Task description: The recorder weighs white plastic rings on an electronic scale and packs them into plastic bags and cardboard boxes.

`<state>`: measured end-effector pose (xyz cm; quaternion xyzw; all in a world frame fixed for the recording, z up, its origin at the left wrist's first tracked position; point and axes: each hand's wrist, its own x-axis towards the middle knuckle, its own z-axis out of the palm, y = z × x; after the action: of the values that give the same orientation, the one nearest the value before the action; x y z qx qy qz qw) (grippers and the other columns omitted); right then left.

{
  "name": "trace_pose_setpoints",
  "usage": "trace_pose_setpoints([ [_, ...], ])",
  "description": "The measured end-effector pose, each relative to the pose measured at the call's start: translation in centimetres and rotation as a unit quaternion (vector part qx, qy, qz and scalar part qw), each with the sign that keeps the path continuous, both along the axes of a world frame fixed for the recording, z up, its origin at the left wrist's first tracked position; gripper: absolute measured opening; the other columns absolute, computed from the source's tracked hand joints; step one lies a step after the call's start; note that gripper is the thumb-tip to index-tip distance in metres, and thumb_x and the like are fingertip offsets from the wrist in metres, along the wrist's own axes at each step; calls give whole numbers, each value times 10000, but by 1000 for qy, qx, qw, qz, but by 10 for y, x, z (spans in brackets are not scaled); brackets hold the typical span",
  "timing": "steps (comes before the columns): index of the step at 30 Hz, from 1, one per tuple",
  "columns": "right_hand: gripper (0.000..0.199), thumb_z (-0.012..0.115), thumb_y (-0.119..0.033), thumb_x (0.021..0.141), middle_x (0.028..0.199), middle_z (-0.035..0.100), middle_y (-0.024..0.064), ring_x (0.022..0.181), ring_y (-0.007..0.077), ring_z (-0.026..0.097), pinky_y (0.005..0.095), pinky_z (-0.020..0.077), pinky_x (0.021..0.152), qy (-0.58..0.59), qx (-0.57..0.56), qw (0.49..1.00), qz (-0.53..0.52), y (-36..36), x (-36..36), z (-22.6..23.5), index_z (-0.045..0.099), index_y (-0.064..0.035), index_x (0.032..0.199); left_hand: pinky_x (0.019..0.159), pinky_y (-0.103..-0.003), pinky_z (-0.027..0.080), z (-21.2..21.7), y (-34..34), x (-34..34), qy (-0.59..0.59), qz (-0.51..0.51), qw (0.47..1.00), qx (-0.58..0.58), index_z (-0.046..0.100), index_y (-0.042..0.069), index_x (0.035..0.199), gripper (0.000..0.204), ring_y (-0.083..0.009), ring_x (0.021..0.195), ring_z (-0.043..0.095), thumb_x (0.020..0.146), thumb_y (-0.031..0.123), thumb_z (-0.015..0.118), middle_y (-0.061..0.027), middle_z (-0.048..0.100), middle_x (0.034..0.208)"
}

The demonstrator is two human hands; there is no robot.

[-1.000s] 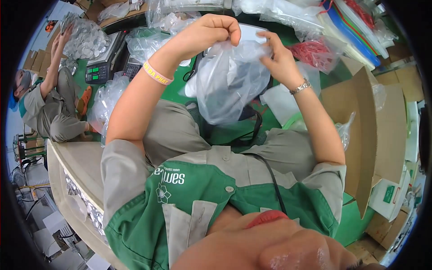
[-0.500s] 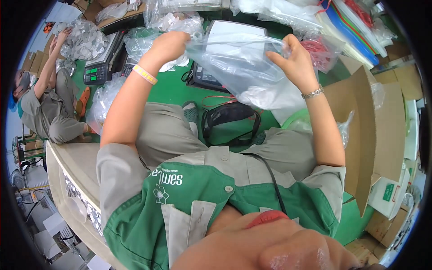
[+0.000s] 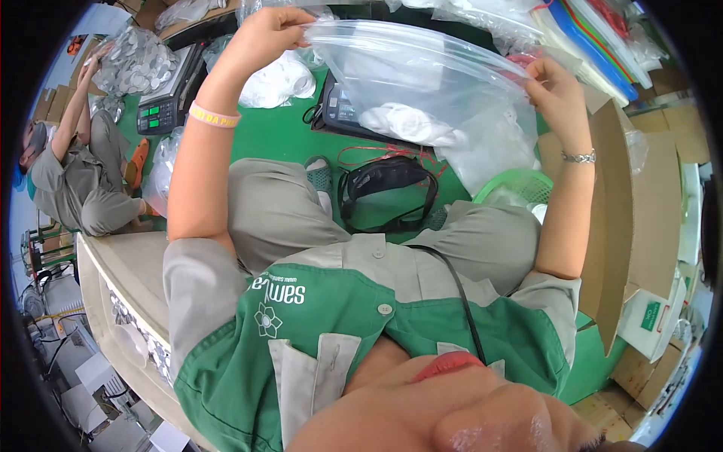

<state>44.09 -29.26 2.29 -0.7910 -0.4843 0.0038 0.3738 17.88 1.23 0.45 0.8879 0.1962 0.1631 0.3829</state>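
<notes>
A clear zip bag (image 3: pixel 422 71) is stretched wide above the green surface, its top edge pulled out between my two hands. My left hand (image 3: pixel 275 36) pinches one top corner, and my right hand (image 3: pixel 556 94) grips the opposite corner. White flat pieces (image 3: pixel 410 123) lie at the bottom of the bag. Behind the bag is a dark digital scale (image 3: pixel 340 108), partly covered by it. Close below my left hand lies a heap of white discs (image 3: pixel 279 81) in clear plastic.
A black pouch with a strap (image 3: pixel 389 188) and red string lie by my feet. To the right stand a green basket (image 3: pixel 520 179) and an open cardboard box (image 3: pixel 610 226). A co-worker (image 3: pixel 75 173) sits at the left beside another scale (image 3: pixel 162 105) and a bag of silvery discs (image 3: pixel 139 64).
My hands have moved apart, left hand up and to the left, right hand to the right. The bag's top edge is now drawn out wide, and the green basket shows more.
</notes>
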Motion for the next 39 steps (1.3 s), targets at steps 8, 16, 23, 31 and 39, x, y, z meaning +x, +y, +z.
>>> trace_pose_setpoints([
  [8,141,524,-61,777,728,581,-4,640,66,520,185,424,584,258,35,961,91,-1,-4,6,594,2,882,555,-231,439,39,-43,-17,72,59,996,-18,592,-15,694,304,-119,595,581,795,224,433,-78,613,643],
  [16,111,612,-53,710,652,490,-46,580,33,408,179,355,527,114,-24,993,5,-7,-10,16,575,5,798,478,-200,363,40,-36,-6,5,68,997,-26,528,38,602,363,-57,501,432,801,340,555,2,507,562],
  [23,146,529,-7,786,746,564,11,630,58,514,185,445,568,287,41,949,125,-29,-14,38,603,14,910,599,-184,361,39,-20,-14,-6,35,989,-143,541,41,606,310,-68,660,484,818,268,524,-28,586,744],
  [31,102,636,-99,737,741,464,-2,657,71,413,205,350,564,60,-57,971,225,-14,-10,16,605,-23,797,1052,-423,120,38,-50,1,-252,-427,744,-448,582,64,1083,453,-353,1289,184,941,303,225,-211,240,1371],
  [39,354,641,-271,770,1047,530,41,987,138,481,267,362,849,293,117,864,393,-2,-9,2,537,-25,1002,1001,-404,321,59,-63,2,-414,-115,813,-394,343,16,1282,448,-230,1174,408,846,3,445,-138,357,1321],
])
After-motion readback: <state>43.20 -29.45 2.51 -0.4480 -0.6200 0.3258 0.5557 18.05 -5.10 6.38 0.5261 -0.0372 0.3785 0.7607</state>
